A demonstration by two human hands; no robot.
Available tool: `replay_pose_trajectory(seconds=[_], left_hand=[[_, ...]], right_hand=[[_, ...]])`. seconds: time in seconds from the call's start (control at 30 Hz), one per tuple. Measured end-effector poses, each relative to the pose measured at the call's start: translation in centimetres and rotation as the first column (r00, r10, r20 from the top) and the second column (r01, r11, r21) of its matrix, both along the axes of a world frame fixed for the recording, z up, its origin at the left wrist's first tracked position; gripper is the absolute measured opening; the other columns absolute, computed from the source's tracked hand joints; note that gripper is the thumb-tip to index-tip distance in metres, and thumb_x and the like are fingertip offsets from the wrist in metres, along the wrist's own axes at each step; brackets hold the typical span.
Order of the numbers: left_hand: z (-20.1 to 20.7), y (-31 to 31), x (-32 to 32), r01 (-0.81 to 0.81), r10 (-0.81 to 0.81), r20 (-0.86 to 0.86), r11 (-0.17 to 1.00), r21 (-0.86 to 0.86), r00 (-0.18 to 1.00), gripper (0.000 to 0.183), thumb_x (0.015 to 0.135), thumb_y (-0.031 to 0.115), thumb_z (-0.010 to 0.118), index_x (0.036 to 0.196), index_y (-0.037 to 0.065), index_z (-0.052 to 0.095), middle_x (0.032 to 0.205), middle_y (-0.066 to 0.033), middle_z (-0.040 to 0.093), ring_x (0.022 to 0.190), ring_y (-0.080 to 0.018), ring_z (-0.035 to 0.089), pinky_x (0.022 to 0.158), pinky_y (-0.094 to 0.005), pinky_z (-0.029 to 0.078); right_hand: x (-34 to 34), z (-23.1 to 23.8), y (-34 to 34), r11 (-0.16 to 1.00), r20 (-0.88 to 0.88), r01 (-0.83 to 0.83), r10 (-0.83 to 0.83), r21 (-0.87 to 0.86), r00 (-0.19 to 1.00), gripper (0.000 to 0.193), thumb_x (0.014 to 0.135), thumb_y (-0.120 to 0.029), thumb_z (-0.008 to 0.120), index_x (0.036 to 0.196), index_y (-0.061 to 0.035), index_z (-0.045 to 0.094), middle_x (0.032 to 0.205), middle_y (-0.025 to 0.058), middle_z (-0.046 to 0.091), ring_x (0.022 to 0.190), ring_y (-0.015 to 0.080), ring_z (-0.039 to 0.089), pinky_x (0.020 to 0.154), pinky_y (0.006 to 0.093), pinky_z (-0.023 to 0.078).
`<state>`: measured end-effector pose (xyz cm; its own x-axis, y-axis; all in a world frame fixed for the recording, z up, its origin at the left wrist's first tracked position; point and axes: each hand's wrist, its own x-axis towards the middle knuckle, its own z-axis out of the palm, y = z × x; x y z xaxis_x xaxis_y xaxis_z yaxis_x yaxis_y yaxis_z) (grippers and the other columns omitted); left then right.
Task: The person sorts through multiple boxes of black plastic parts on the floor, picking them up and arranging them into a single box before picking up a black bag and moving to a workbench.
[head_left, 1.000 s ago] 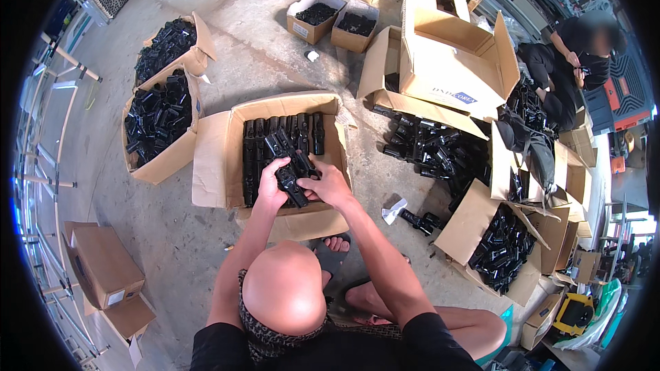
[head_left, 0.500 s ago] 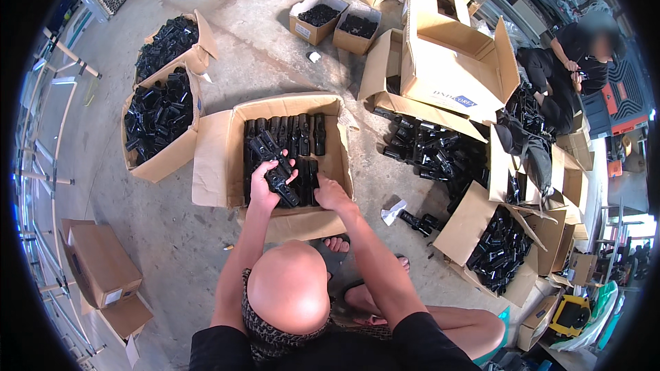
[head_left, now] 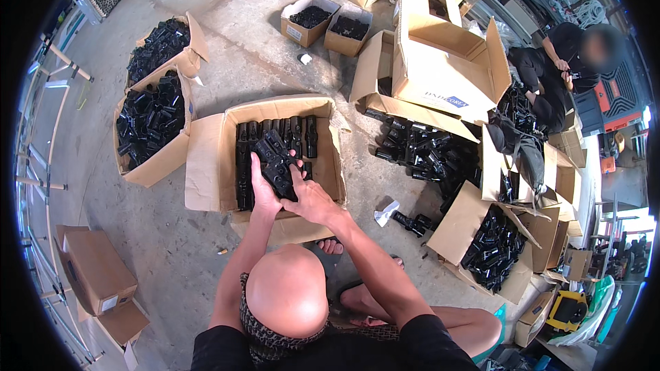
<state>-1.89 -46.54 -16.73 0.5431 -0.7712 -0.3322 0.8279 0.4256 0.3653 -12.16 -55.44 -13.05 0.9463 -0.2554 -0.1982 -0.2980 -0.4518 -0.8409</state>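
My left hand (head_left: 262, 189) is closed around black plastic parts (head_left: 276, 168), long and tube-like, seemingly a pair side by side. From the right, my right hand (head_left: 309, 200) grips the same parts near their lower end, its index finger lying along them. Both hands are over an open cardboard box (head_left: 204, 168). Inside it, similar black parts (head_left: 243, 172) stand in neat rows along the left and far sides. The held parts and my hands hide some of the rows.
At left, two cardboard boxes (head_left: 155, 177) hold loose black parts. Right of the work box, a heap of black parts (head_left: 430, 148) spills from a tipped carton (head_left: 375, 82). Another filled box (head_left: 450, 230) stands nearer. A co-worker (head_left: 550, 72) sits at the far right, hands together.
My right hand has come up from the parts inside the box and now holds the black parts together with my left hand. The whole view has shifted slightly left.
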Motion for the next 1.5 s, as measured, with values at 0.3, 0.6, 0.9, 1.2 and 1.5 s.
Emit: replay_pose_trajectory(seconds=[0.3, 0.6, 0.9, 1.2, 1.5], left_hand=[[-4.2, 0.3, 3.6, -0.173, 0.082, 0.181, 0.804, 0.568, 0.980, 0.025, 0.087, 0.033, 0.074, 0.104, 0.018, 0.061, 0.090, 0.0002, 0.066, 0.082, -0.0181, 0.067, 0.079, -0.0502, 0.053], [-2.9, 0.4, 2.7, -0.042, -0.265, 0.325, 0.714, 0.699, 0.908, 0.023, 0.086, 0.022, 0.073, 0.103, 0.010, 0.062, 0.086, -0.0016, 0.067, 0.080, -0.0144, 0.065, 0.076, -0.0323, 0.053], [-5.5, -2.6, -0.5, 0.006, -0.573, 0.476, 0.643, 0.766, 0.667, 0.044, 0.085, 0.026, 0.075, 0.117, 0.004, 0.056, 0.102, -0.0047, 0.063, 0.090, -0.0148, 0.058, 0.078, -0.0324, 0.049], [-4.7, -3.9, 1.4, -0.051, -0.467, 0.420, 0.619, 0.783, 0.778, 0.049, 0.095, 0.027, 0.064, 0.132, 0.005, 0.041, 0.093, -0.0057, 0.059, 0.080, -0.0141, 0.058, 0.071, -0.0316, 0.050], [-7.5, -11.7, 4.4, -0.023, -0.604, 0.519, 0.638, 0.770, 0.604, 0.043, 0.091, 0.001, 0.053, 0.131, 0.000, 0.038, 0.104, -0.0164, 0.060, 0.085, -0.0239, 0.063, 0.074, -0.0361, 0.055]], right_hand=[[-2.1, -2.2, 0.2, 0.929, 0.151, 0.344, -0.323, -0.139, 0.934, 0.057, 0.085, -0.023, 0.065, 0.125, 0.0140, 0.047, 0.087, 0.0332, 0.064, 0.079, 0.0447, 0.067, 0.069, 0.0475, 0.054], [-0.2, -10.4, -0.4, 0.860, -0.609, -0.183, -0.173, -0.477, 0.774, 0.063, 0.087, -0.023, 0.060, 0.140, 0.0067, 0.039, 0.102, 0.0234, 0.070, 0.094, 0.0361, 0.070, 0.081, 0.0449, 0.056], [-2.3, -2.8, -1.6, 0.979, -0.192, 0.115, -0.148, -0.169, 0.970, 0.056, 0.078, -0.030, 0.074, 0.109, 0.0110, 0.052, 0.089, 0.0268, 0.068, 0.081, 0.0395, 0.069, 0.075, 0.0452, 0.056], [1.2, -7.0, -1.9, 0.816, -0.465, 0.027, -0.357, -0.578, 0.810, 0.032, 0.094, -0.019, 0.054, 0.110, 0.0077, 0.058, 0.097, 0.0198, 0.070, 0.089, 0.0304, 0.072, 0.071, 0.0376, 0.060], [-0.3, -4.1, -0.7, 0.772, -0.355, -0.196, -0.041, -0.604, 0.934, 0.019, 0.088, -0.021, 0.059, 0.090, -0.0063, 0.072, 0.080, 0.0154, 0.072, 0.070, 0.0298, 0.071, 0.062, 0.0420, 0.057]])
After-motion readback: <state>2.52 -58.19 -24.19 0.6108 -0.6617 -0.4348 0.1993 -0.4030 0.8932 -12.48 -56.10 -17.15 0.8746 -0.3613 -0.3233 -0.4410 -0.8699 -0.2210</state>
